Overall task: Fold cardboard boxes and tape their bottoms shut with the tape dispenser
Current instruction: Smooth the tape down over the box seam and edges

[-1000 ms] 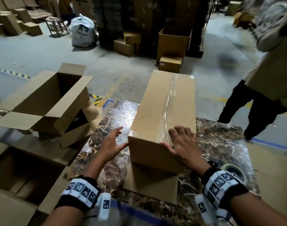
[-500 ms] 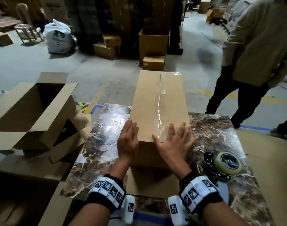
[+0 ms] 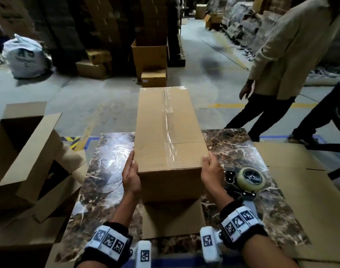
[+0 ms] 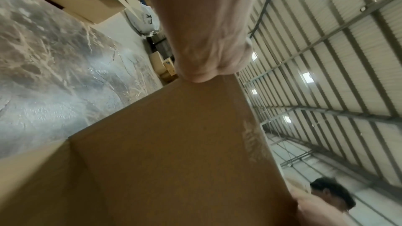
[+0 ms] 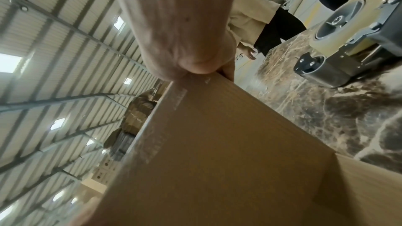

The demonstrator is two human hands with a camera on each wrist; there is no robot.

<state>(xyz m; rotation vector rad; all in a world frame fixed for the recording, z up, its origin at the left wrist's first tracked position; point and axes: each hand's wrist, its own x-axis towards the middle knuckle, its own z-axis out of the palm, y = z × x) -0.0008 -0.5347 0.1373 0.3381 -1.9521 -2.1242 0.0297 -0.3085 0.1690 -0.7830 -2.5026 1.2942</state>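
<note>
The taped box (image 3: 169, 132), lying seam-up on the marble table (image 3: 107, 171), seems to us empty, light and stiff at its edges yet dentable, so we clamp its near sides between left hand (image 3: 131, 176) and right hand (image 3: 211, 171), fingers straight, tape dispenser (image 3: 246, 180) just beside.

The marble-patterned table (image 3: 111, 171) carries a tape dispenser (image 3: 246, 180) at right and the taped cardboard box (image 3: 165, 132), apparently resting on it.
</note>
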